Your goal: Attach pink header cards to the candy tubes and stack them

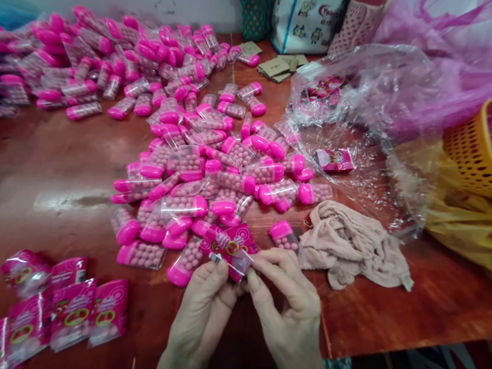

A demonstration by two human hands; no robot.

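A pink printed wrapper point(229, 242) with a clear part is held between both hands near the table's front edge. My left hand point(205, 307) pinches its lower left side with the thumb in front. On its right side, the thumb and fingers of my right hand point(286, 303) close on the clear part. Right behind the hands lies a large pile of clear containers point(192, 207) with pink caps and pink balls inside. Several filled pink packets point(72, 311) lie at the lower left.
More containers point(84, 64) are heaped at the back left. A beige cloth point(351, 245) lies right of the hands, before a clear plastic bag point(376, 105). A yellow basket point(475, 149), brown cards point(281, 67) and a white bag point(309, 13) stand or lie further off.
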